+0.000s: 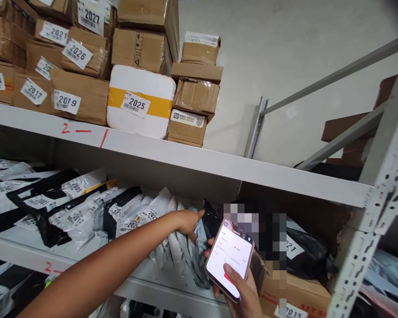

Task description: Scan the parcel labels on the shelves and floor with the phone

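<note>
My left hand (189,223) reaches into a row of upright mailing bags on the middle shelf. Its fingers and thumb close on a grey mailing bag (200,247), and a black mailing bag (212,221) stands against the fingertips. White mailing bags (175,254) with number labels lean just left of this hand. In front of the shelf, my right hand (243,289) grips a smartphone (230,258). The phone's lit screen shows a mostly white page with a red button, and the right thumb lies over it.
Taped cartons (81,95) with number labels and a white foam box (141,121) with a yellow band stand on the upper shelf (185,154). Right of the phone are a black parcel (311,251) and a carton (298,291). A perforated metal post (368,229) rises at the right.
</note>
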`<move>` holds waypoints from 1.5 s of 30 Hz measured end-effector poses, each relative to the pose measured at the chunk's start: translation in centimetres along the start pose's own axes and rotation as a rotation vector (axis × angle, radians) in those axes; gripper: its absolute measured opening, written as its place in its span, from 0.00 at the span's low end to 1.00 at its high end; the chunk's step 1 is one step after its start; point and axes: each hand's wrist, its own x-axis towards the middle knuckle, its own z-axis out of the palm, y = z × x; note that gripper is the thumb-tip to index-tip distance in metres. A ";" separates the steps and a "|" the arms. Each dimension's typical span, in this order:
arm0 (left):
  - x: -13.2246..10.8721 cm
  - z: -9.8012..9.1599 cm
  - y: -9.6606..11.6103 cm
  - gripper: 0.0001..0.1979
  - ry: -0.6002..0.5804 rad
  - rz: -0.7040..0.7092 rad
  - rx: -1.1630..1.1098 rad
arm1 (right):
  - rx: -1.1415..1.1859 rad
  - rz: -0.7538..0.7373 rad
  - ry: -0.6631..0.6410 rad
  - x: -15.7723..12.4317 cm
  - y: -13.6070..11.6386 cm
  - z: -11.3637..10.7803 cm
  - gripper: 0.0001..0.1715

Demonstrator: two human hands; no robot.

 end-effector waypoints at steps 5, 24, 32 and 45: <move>0.0 0.9 -0.7 0.50 0.044 0.056 0.038 | -0.028 0.023 -0.054 0.5 0.8 -1.3 0.46; -0.3 2.1 -1.5 0.49 0.118 0.139 0.030 | 0.124 -0.028 0.009 0.1 0.3 0.0 0.24; -1.7 0.3 -1.0 0.40 0.050 0.121 0.049 | 0.107 -0.007 0.005 0.0 0.1 -0.2 0.27; 2.3 1.8 2.0 0.29 0.234 -0.383 0.022 | 0.112 0.011 0.003 -0.2 0.2 -0.4 0.28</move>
